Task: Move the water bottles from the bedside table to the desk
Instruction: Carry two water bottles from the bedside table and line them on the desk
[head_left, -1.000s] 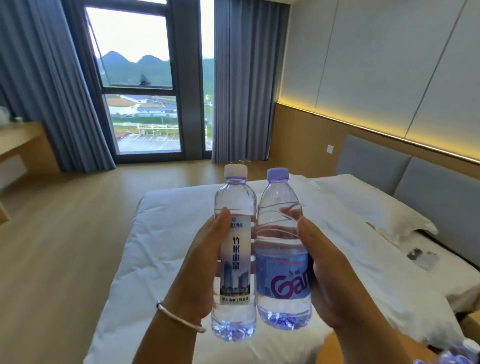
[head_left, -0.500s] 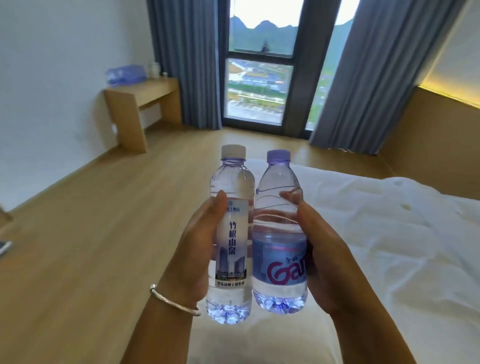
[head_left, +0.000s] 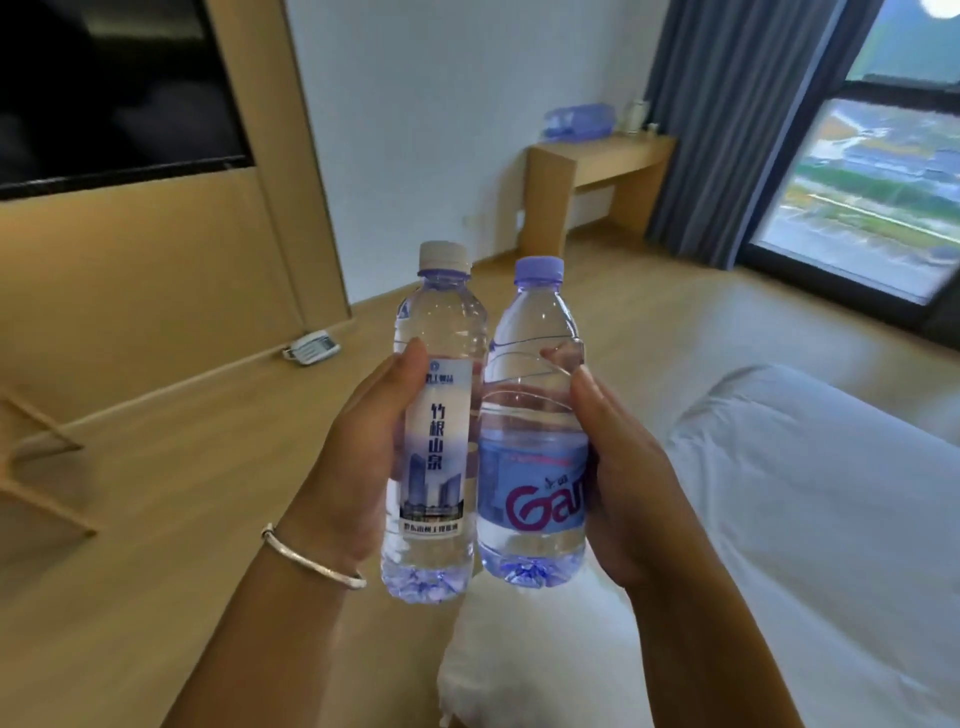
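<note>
- At far left, high on the wood-panelled wall: a dark screen (head_left: 111, 85), which was outside the view half a second ago; the view has swung leftward since then.
- On the floor at the foot of that wall: a small white device (head_left: 310, 347), too blurred to identify.
- Left of centre: the left hand (head_left: 358, 467), a silver bangle (head_left: 311, 560) on its wrist, grips the white-capped bottle (head_left: 434, 431) with the thumb laid along the label edge. The grip matches the earlier frame.
- Centre: the purple-capped bottle (head_left: 535, 431), upright and touching the white-capped bottle side by side; both are carried in the air above the wooden floor (head_left: 182, 571) and the corner of the bed, as before.
- Right of centre: the right hand (head_left: 631, 483) grasps the purple-capped bottle, thumb along its side and a fingertip visible through the clear plastic. Unchanged from the earlier frame.
- Beyond the bottles: the desk (head_left: 597, 171) against the white wall, bearing a bluish plastic-wrapped pack (head_left: 576, 122). It stood at upper left earlier and now lies right of centre, well apart from the bottles.
- Lower right: the white bed (head_left: 805, 545).
- Far right: grey curtains (head_left: 727, 119) and the window (head_left: 872, 192), formerly central in the view.
</note>
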